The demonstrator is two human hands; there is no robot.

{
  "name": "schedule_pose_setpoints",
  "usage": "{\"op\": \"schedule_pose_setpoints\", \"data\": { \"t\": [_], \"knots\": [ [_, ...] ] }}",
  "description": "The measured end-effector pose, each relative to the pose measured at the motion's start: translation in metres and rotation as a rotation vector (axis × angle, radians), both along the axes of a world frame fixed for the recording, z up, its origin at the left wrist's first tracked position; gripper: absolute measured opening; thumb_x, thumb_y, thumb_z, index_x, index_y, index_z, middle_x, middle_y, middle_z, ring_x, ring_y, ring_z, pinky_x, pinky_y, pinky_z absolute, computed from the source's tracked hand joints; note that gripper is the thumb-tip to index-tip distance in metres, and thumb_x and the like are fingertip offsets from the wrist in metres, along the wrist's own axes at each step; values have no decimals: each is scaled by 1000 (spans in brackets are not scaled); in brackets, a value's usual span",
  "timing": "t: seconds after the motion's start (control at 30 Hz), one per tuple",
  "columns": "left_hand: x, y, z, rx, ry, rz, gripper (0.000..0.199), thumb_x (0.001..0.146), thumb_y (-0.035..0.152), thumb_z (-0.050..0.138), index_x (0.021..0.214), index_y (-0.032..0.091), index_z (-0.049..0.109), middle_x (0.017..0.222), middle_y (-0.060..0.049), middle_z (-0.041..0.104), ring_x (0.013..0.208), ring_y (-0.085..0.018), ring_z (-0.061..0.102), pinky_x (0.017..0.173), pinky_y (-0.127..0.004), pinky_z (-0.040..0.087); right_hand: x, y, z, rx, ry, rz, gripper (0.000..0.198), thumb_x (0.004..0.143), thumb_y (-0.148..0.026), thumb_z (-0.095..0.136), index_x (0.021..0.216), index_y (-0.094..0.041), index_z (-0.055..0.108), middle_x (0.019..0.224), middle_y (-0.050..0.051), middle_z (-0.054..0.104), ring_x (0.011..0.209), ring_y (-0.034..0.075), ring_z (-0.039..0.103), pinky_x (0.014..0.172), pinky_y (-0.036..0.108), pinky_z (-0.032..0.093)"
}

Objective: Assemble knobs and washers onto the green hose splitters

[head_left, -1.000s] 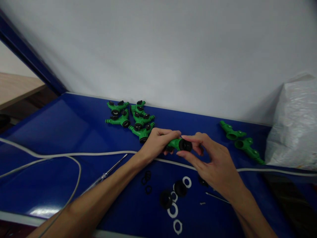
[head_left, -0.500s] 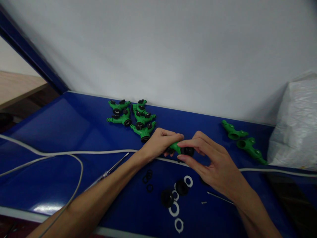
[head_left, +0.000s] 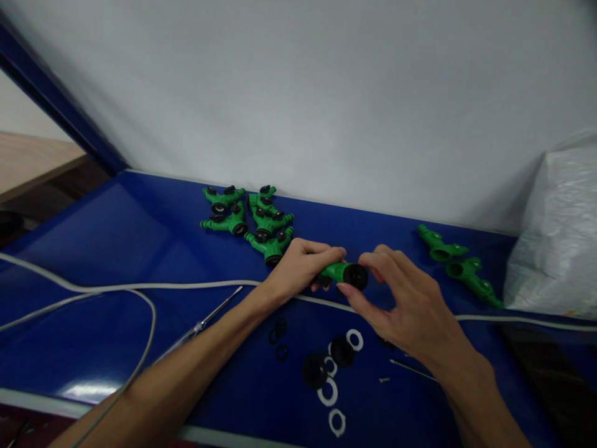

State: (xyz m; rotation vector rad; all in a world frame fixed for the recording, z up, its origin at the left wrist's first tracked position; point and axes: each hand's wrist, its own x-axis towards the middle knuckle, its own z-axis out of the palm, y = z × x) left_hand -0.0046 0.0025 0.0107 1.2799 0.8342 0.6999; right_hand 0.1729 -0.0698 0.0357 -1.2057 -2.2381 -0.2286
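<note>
While the left hand (head_left: 298,267) grips the green fitting (head_left: 334,271) by its body just above the tabletop (head_left: 116,249), the right hand (head_left: 410,305) has its fingers (head_left: 351,291) pinched round the black nut (head_left: 356,276) on its end. Beyond the fitting lies a pile of finished fittings (head_left: 252,221); nearer than it, loose rings (head_left: 329,392). It looks light, rigid plastic, likely smooth; the body is the surer hold.

My hands rest above a glossy blue tabletop (head_left: 116,249). The green fitting (head_left: 334,271) I hold looks like smooth plastic, its black cap (head_left: 356,276) matt. A crinkled white plastic bag (head_left: 555,236) looks shiny.
</note>
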Motion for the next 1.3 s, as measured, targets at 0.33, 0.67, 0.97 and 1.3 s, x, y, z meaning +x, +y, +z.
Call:
{"op": "schedule_pose_setpoints", "data": {
  "t": [0.33,0.67,0.97,1.3],
  "knots": [
    [2,-3,-4,20,18,9,43,89,51,64,69,13,70,50,2,55,42,-6,46,41,-18,35,0,3,4,27,-59,16,19,99,-29,62,86,-22,49,75,1,56,68,18,53,68,34,40],
    [3,-9,-6,165,22,173,46,89,57,65,79,15,79,54,3,54,45,-7,44,43,-21,32,-5,2,3,78,-36,-71,25,100,-29,62,78,-22,51,68,-1,54,62,16,49,65,33,39],
    [4,-16,0,342,88,302,42,91,52,64,82,16,84,60,0,64,56,-10,48,52,-23,36,-11,1,7,102,59,-102,31,98,-27,62,73,-23,45,61,-6,45,50,10,41,56,27,35],
    [1,-2,0,27,-19,26,42,86,51,65,67,15,71,48,3,54,39,-7,44,40,-20,33,-9,-2,7,49,101,-65,21,99,-34,64,87,-21,52,66,-7,45,53,10,44,58,25,37]
  ]
}}
